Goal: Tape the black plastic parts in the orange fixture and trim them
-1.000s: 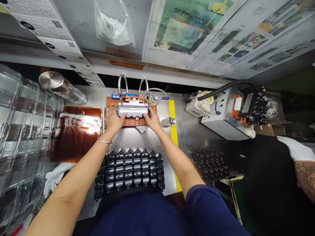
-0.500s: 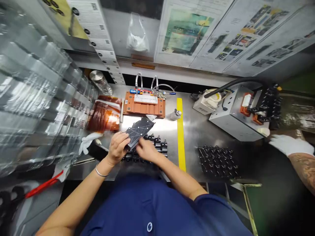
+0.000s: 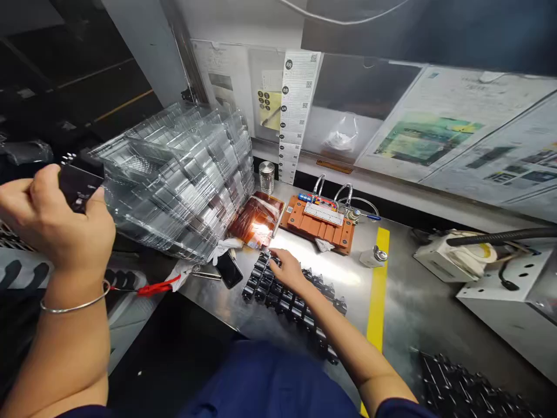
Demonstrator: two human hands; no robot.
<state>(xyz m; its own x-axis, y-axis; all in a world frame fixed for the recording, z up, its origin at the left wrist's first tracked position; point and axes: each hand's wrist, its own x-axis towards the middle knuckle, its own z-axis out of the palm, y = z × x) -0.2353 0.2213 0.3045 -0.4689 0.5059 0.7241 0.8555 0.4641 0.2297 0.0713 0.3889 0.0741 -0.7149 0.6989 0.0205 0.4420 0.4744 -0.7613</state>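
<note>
My left hand [image 3: 65, 217] is raised at the far left, closed on a black plastic part [image 3: 80, 183] with several small light-coloured pins at its top edge. The stack of clear plastic trays [image 3: 183, 174] stands just right of that hand. My right hand [image 3: 286, 270] reaches over the rows of black plastic parts [image 3: 296, 305] lying on the metal bench. Its fingers are drawn together at the far left end of these rows; what they grip is too small to make out.
An orange fixture [image 3: 313, 223] with clamps stands behind the rows. Amber film [image 3: 259, 220], a glass jar [image 3: 266, 179], a phone [image 3: 229, 270] and a glove [image 3: 226, 248] lie around the left. A small metal-topped container [image 3: 373, 257] stands by the yellow tape [image 3: 378, 302].
The view has swung left. My left hand has carried the black part from above the bench to the far left, beyond the trays. My right hand has moved to the rows' left end.
</note>
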